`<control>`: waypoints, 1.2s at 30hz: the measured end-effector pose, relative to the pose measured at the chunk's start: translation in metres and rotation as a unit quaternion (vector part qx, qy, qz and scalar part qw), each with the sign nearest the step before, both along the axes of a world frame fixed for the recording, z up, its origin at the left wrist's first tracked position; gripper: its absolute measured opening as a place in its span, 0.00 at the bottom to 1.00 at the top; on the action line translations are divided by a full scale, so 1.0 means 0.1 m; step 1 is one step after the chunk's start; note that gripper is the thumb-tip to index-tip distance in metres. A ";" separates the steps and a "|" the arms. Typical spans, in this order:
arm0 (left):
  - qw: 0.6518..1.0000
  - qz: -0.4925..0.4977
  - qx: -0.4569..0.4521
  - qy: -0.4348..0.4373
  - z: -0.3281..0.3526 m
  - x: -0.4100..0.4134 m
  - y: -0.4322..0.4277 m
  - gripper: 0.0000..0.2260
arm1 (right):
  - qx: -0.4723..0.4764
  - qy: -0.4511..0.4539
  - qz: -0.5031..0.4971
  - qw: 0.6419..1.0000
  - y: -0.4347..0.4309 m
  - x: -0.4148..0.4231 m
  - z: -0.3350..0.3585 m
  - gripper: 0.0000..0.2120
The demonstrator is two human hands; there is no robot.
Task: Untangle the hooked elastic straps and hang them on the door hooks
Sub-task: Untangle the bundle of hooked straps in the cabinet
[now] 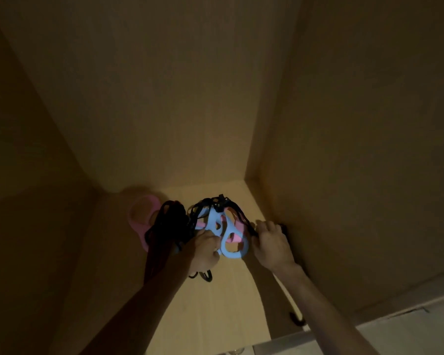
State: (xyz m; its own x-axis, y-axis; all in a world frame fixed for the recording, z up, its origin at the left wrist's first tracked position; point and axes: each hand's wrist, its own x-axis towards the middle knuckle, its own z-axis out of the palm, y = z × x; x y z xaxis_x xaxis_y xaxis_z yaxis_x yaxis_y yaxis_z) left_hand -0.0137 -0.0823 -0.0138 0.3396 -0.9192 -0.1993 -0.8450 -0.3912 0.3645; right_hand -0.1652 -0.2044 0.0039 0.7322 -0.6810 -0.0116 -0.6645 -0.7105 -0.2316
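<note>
Tangle (210, 221) heaped on the cupboard floor (215, 303), left hand (205, 248) grasping its near edge, right hand (271, 243) just right, gripping a black strand running rightward.

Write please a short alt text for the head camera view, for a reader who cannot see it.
Two bare hands reach into a dim wooden cupboard: the left hand grips a tangle of black elastic straps with blue loop handles, and the right hand holds a strand beside it. A pink loop handle lies behind.
</note>
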 end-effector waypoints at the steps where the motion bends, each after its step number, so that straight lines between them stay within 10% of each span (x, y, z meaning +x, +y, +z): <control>1: 1.000 0.010 -0.015 0.022 0.02 0.00 0.02 0.12 | 0.038 -0.008 0.025 0.999 -0.06 0.13 0.01 0.24; 5: 0.988 0.074 -0.055 0.126 0.07 0.10 0.07 0.10 | 0.144 0.040 0.044 0.988 -0.24 0.68 -0.06 0.49; 17: 0.962 0.190 -0.140 0.139 0.36 0.37 0.21 0.11 | 0.146 -0.117 0.040 0.981 -0.26 0.85 0.18 0.05; 23: 0.959 0.129 -0.219 0.122 0.81 0.41 -0.09 0.35 | 0.203 -0.237 0.127 0.942 -0.10 0.75 1.03 0.07; 28: 0.943 0.080 -0.272 0.172 1.16 0.36 -0.16 0.06 | 0.191 -0.307 0.145 0.921 -0.02 0.67 1.44 0.05; 36: 0.916 0.125 -0.251 0.288 1.37 0.55 0.02 0.07 | 0.242 -0.335 0.057 0.909 -0.14 0.47 1.45 0.08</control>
